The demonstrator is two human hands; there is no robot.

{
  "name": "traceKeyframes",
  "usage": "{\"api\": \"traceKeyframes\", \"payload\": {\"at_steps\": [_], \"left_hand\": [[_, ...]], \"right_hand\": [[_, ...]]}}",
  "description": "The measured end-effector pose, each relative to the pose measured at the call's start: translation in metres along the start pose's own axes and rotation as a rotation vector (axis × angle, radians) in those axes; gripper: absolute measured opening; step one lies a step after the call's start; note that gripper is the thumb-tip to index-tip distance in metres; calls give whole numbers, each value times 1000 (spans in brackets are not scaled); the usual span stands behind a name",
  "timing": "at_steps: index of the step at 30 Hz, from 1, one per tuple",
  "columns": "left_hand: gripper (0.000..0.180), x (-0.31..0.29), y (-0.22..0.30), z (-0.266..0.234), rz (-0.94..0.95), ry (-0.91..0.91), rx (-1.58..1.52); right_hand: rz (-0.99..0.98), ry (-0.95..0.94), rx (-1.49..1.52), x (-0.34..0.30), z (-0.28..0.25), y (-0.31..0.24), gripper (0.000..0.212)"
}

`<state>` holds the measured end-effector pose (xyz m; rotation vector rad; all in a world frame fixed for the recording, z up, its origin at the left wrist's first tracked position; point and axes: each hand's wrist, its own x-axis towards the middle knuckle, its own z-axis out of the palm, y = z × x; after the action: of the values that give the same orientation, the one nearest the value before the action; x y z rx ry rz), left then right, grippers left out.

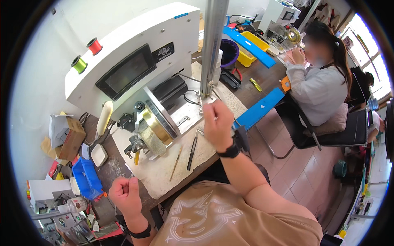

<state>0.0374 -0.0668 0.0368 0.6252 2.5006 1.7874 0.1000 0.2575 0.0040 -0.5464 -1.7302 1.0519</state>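
Note:
My left hand [126, 196] is closed, its thumb laid along the curled fingers, above the table's near left edge. Whatever it may hold is hidden. My right hand [218, 126] is also closed, just below the foot of an upright metal post [211, 49]; anything inside it is too small or covered to name. Between the hands stands a white machine [135, 49] with a dark screen [126, 72] and a round brass-coloured drum [155, 126]. On the pale mat [164, 174] lie a black pen-like tool [191, 153] and a thin brown stick [176, 163].
Red [94, 46] and green thread spools [79, 64] sit atop the machine. A blue bin [87, 178] and white dish [99, 155] are at left. Rightward are a blue strip [260, 110], a yellow tray [251, 49] and a seated person [318, 78] with raised hands.

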Motion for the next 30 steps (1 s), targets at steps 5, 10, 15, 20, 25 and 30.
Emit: {"api": "traceKeyframes", "payload": {"at_steps": [5, 10, 15, 20, 25, 30], "left_hand": [[28, -1, 19, -1, 135, -2, -39], [29, 2, 27, 7, 74, -40, -129], [25, 9, 34, 14, -47, -209, -150], [25, 26, 22, 44, -88, -466, -169], [41, 40, 11, 95, -155, -316, -378], [42, 53, 3, 134, -179, -219, -549]], "right_hand": [[-603, -446, -47, -39, 23, -91, 34], [-677, -671, 113, -60, 30, -97, 32], [-644, -720, 175, -39, 10, -92, 25], [-289, -804, -26, 30, -25, -75, 8], [-387, -823, -445, 80, -1, -27, 11], [-1, -1135, 39, 71, 47, -2, 16]]}}
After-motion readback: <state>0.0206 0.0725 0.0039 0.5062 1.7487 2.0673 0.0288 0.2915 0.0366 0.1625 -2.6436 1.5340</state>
